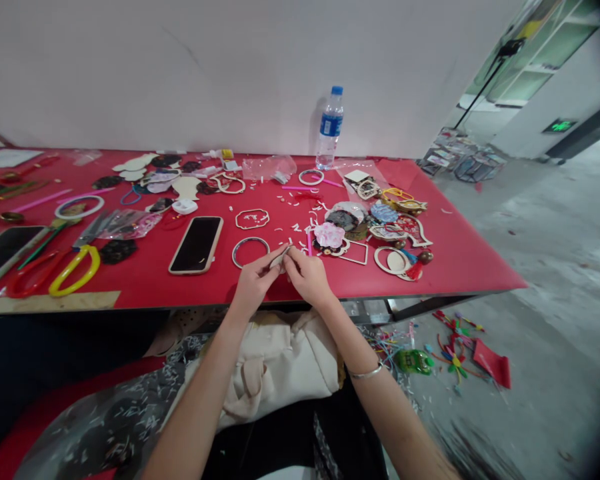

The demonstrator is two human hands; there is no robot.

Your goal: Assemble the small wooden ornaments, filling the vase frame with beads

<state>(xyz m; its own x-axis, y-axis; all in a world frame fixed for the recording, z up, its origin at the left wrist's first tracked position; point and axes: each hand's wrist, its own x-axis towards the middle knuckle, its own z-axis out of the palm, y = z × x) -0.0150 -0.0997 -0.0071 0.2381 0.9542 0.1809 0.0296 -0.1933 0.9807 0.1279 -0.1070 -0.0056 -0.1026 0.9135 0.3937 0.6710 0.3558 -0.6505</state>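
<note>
Clamping a small pale flat piece (pixel 279 260) between their fingers (pixel 289 253), the left hand (pixel 253 283) and right hand (pixel 307 279) hold it equally near, long axis slanting.

Two bare forearms rise from the bottom of the frame and lean in toward each other. The left forearm (pixel 195 407) climbs from just left of centre, and the right forearm (pixel 380 393) slants up from the lower right. The wrists stand well apart, but the hands almost meet. The left hand (pixel 253 283) and the right hand (pixel 307 277) sit just below the middle of the frame, backs upward, angled toward each other. Their fingers (pixel 276 256) curl inward and bunch at the tips, pinching from both sides, with the two sets touching or very nearly so.
</note>
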